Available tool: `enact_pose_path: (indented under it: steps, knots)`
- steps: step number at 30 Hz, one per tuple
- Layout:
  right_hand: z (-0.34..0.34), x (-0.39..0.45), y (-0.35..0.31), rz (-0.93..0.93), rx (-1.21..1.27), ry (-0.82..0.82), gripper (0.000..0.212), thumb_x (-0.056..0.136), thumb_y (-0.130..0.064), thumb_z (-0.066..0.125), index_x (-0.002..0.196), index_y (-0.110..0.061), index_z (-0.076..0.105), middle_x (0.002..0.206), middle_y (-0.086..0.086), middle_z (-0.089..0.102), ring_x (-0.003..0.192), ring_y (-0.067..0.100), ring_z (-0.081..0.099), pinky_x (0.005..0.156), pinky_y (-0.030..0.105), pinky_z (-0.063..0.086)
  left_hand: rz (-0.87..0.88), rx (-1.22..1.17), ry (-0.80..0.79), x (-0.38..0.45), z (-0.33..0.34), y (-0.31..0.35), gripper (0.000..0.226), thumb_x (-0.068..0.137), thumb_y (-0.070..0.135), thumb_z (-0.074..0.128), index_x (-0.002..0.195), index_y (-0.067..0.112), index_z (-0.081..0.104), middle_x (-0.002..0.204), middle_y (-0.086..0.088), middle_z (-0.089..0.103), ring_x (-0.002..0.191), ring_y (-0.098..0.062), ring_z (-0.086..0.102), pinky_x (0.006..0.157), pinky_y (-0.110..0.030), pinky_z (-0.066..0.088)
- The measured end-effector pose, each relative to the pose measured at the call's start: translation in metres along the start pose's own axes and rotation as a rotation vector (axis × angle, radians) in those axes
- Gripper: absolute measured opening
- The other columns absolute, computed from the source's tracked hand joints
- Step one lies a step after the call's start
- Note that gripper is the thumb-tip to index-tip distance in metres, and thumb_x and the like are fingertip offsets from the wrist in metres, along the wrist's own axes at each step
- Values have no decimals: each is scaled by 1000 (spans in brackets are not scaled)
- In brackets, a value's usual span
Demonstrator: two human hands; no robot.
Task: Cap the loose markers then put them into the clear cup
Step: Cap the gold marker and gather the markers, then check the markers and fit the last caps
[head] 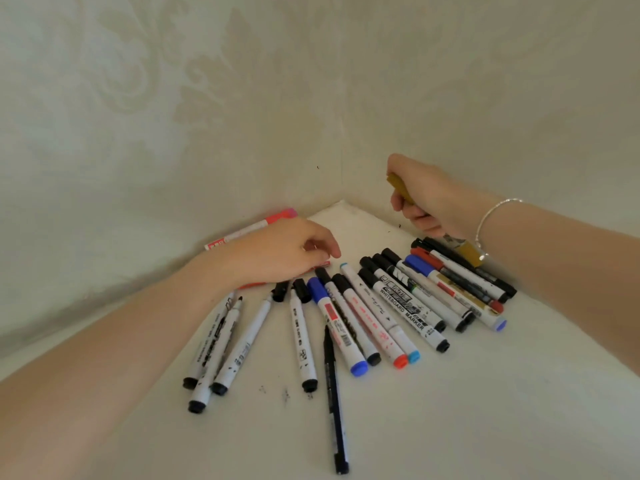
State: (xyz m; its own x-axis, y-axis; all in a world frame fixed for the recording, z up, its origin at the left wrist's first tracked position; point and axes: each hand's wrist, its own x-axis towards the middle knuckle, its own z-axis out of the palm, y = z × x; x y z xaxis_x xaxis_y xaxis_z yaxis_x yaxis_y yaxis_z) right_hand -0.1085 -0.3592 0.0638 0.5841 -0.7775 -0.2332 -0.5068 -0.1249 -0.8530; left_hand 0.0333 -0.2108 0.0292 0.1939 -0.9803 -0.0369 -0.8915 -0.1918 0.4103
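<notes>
White tabletop (450,410), smudged with dark ink marks, is set into a corner of pale damask-patterned wallpaper (173,98). Loose markers (381,313) are spread in a fan across it. A gold marker (398,185) is gripped in the curled right hand (426,199), raised above the pile. A red marker (249,230) lies under the left hand (280,254), fingers loosely bent, touching it.

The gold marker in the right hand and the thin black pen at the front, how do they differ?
The gold marker is held off the table, gripped by the right hand; the thin black pen lies flat on the table, untouched. The gold marker looks thicker, the pen slim and long. The marker is largely hidden by fingers; the pen shows full length. Both are writing tools.
</notes>
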Motion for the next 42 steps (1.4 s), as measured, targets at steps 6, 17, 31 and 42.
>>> enact_pose_path:
  steps: [6, 17, 31, 42]
  knots:
    - [-11, 3, 10, 57, -113, 91, 37, 89, -44, 36, 70, -14, 45, 48, -3, 32, 35, 13, 21, 35, 14, 21, 217, 174, -119, -12, 40, 8, 49, 101, 45, 31, 148, 43, 18, 159, 15, 7, 145, -2, 6, 116, -25, 2]
    - [-16, 15, 29, -83, -802, 39, 9, 91, -14, 49, 84, -10, 47, 71, 4, 51, 58, 15, 48, 50, 23, 38, 380, 261, -193, 15, 79, 30, 63, 96, 63, 19, 150, 42, -4, 158, 13, -18, 140, 2, -23, 112, -26, -18]
    - [-13, 24, 49, -211, -1242, -120, 14, 89, -29, 54, 98, -18, 51, 83, -5, 49, 68, 10, 47, 54, 22, 35, 373, 110, -56, 1, 89, 46, 57, 95, 56, 38, 147, 40, 22, 159, 9, 8, 145, -5, -4, 116, -30, -9]
    - [-8, 29, 45, -169, -1247, -91, 26, 90, -23, 55, 114, -15, 49, 88, -2, 52, 79, 15, 53, 57, 23, 41, 358, 83, -184, 5, 97, 55, 64, 94, 66, 24, 150, 43, 2, 159, 5, -17, 143, -9, -24, 115, -40, -17]
